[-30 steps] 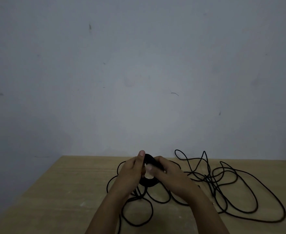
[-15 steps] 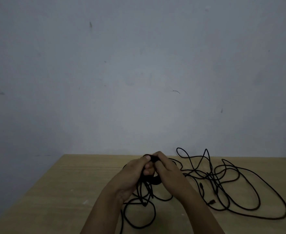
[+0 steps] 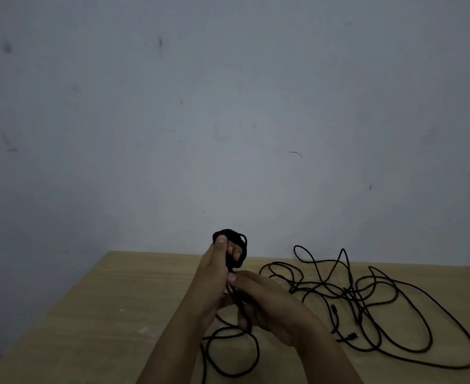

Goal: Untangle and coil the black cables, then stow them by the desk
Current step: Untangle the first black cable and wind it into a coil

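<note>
Coil (image 3: 232, 246) higher than before, in left hand (image 3: 214, 275); right hand (image 3: 267, 303) seemingly pinching trailing cable (image 3: 238, 303).

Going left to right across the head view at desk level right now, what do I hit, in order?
Bare wooden desk → left hand holding up the small black coil → right hand pinching the strand below it → loose black cable tangle sprawled on the desk's right side.

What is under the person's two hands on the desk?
Loose black cable loops lie on the desk below the left hand and right hand. The forearms hide whatever lies beneath them.
</note>
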